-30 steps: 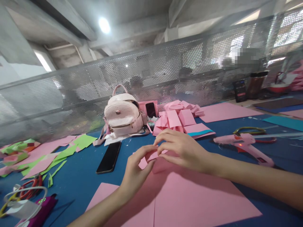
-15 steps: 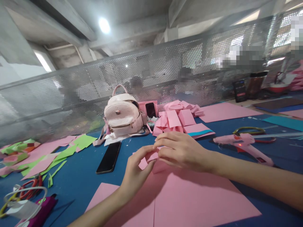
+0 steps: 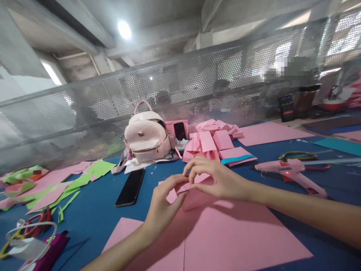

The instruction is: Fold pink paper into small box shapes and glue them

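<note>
A folded piece of pink paper (image 3: 194, 198) is held up between both hands, over large pink sheets (image 3: 231, 237) lying on the blue table. My left hand (image 3: 163, 207) pinches its left end between thumb and fingers. My right hand (image 3: 217, 178) grips the upper edge with curled fingertips, close to the left fingertips. The hands partly hide the folded paper. A pink glue gun (image 3: 295, 171) with a lit red light lies to the right of my right hand. Left of my left hand lies a black phone (image 3: 130, 188).
Behind the hands stand a pale pink backpack (image 3: 148, 137) and a heap of folded pink papers (image 3: 207, 141). Green paper scraps (image 3: 101, 170) lie at left, near red-handled scissors (image 3: 38, 222) and a purple power strip (image 3: 53, 244) with a white charger. A perforated metal screen (image 3: 180, 82) runs along the back.
My right hand's thumb and fingers have shifted and now curl more on the paper's edge, leaving more of the folded piece visible. My left hand keeps its pinch in nearly the same place.
</note>
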`<state>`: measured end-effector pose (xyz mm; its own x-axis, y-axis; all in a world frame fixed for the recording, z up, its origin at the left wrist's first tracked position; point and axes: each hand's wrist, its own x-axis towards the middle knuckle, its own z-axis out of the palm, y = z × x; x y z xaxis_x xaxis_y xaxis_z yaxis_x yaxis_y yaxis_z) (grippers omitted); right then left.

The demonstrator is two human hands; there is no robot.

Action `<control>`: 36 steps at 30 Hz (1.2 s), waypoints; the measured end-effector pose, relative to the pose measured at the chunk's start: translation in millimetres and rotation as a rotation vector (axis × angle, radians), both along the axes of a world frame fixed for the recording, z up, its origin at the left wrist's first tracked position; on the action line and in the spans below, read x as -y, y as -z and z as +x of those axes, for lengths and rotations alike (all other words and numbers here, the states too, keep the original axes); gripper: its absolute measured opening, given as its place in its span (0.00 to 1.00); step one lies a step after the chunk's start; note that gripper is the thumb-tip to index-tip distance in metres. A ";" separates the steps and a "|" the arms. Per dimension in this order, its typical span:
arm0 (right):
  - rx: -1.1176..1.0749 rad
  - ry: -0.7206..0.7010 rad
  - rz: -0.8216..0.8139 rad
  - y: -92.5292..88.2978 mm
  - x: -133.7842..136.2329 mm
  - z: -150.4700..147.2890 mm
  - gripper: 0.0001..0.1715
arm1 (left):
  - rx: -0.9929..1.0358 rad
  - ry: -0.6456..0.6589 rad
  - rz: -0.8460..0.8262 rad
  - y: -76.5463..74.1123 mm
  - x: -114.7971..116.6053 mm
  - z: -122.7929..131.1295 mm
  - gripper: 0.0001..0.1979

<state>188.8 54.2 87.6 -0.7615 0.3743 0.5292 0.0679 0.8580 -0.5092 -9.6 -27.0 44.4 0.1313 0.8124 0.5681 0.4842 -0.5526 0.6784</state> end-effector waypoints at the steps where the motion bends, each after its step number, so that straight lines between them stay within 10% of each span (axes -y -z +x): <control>1: 0.000 -0.001 -0.020 -0.1 0.0 -0.6 0.04 | 0.003 0.001 0.000 0.2 -0.2 0.0 0.12; 36: -0.076 -0.003 -0.125 -1.6 2.4 -3.1 0.05 | 0.057 0.002 -0.006 -3.7 1.9 0.0 0.11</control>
